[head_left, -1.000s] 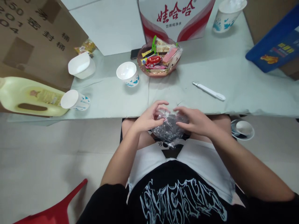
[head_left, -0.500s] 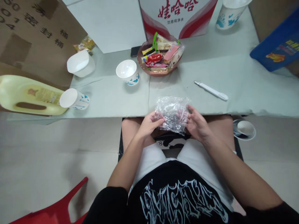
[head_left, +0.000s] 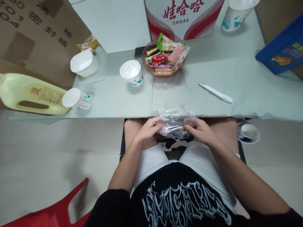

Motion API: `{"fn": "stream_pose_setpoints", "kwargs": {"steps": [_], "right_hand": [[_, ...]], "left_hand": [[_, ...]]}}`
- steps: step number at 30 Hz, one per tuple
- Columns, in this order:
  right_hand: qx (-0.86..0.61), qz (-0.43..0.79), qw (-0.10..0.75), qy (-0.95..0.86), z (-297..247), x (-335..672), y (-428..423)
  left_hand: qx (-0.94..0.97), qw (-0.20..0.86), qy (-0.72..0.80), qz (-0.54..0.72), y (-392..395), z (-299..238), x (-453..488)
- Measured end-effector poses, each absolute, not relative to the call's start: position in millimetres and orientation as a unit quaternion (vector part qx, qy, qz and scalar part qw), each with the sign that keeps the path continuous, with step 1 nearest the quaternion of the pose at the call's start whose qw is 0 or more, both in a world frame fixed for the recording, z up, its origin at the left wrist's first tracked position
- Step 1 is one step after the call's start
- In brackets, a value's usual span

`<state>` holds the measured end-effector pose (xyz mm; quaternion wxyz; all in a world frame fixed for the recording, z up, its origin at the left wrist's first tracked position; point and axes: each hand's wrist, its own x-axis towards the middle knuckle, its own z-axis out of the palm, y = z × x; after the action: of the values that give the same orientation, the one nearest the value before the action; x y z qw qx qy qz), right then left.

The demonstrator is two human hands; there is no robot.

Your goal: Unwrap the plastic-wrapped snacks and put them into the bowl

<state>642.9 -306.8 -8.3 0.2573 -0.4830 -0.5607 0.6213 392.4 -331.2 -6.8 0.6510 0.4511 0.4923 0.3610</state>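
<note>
A crumpled sheet of clear plastic wrap (head_left: 174,124) is held at the table's front edge, over my lap. On its left side, my left hand (head_left: 151,127) grips it with the thumb on top and the fingers partly behind the film. My right hand (head_left: 197,127) pinches the opposite side, its fingertips showing through the plastic. Whether the film is a bag or a loose sheet, I cannot tell. Beyond it, on the table, lies a white utility knife (head_left: 216,92).
A pink bowl of wrapped snacks (head_left: 163,71) stands by a red-and-white carton (head_left: 180,22). Left are paper cups (head_left: 132,73), a white tub (head_left: 84,63) and a yellow jug (head_left: 33,94). A blue container (head_left: 281,47) stands right. A red chair (head_left: 54,209) is lower left.
The plastic wrap has come slightly lower, toward my body. My right hand has closed from loose fingers at its edge to a thumb pinch and moved inward.
</note>
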Motion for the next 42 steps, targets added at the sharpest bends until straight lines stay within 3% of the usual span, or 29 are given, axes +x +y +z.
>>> {"fn": "stream_pose_setpoints", "kwargs": {"steps": [7,12,15,18,23,26,29,31,33,35,37,42], "right_hand": [[-0.439,0.689,0.253,-0.518,-16.8,654.2,-309.1],[-0.431,0.679,0.363,-0.471,-25.8,658.3,-307.8],[-0.359,0.699,0.361,-0.502,-26.7,662.2,-304.7],[-0.369,0.640,0.339,-0.582,-30.3,663.7,-303.7],[-0.506,0.456,0.380,-0.626,-31.8,660.8,-308.3],[-0.453,0.441,0.324,-0.704,-15.5,655.0,-310.7],[-0.361,0.495,0.171,-0.772,2.0,643.7,-313.4],[-0.360,0.493,0.092,-0.787,6.6,636.0,-315.8],[-0.406,0.459,0.074,-0.787,5.9,630.6,-318.2],[-0.443,0.431,0.087,-0.781,3.4,627.0,-320.2],[-0.427,0.431,0.110,-0.787,2.4,624.0,-321.8],[-0.350,0.449,0.252,-0.783,5.3,613.5,-325.3]], "left_hand": [[0.463,0.656,0.487,0.345,-329.6,-8.7,390.3],[0.398,0.662,0.490,0.403,-330.8,-14.9,387.1],[0.408,0.664,0.480,0.402,-330.5,-12.5,384.5],[0.477,0.615,0.499,0.382,-328.3,-9.6,383.3],[0.532,0.588,0.503,0.345,-331.8,-8.2,387.6],[0.549,0.623,0.451,0.327,-337.9,-4.5,390.7],[0.594,0.609,0.430,0.303,-341.1,2.4,386.6],[0.642,0.533,0.461,0.303,-341.6,8.2,380.3],[0.678,0.404,0.530,0.310,-343.0,14.3,375.6],[0.686,0.298,0.583,0.317,-346.8,19.0,377.1],[0.696,0.272,0.584,0.317,-352.3,19.8,385.5],[0.681,0.428,0.503,0.317,-361.1,1.1,412.3]]}}
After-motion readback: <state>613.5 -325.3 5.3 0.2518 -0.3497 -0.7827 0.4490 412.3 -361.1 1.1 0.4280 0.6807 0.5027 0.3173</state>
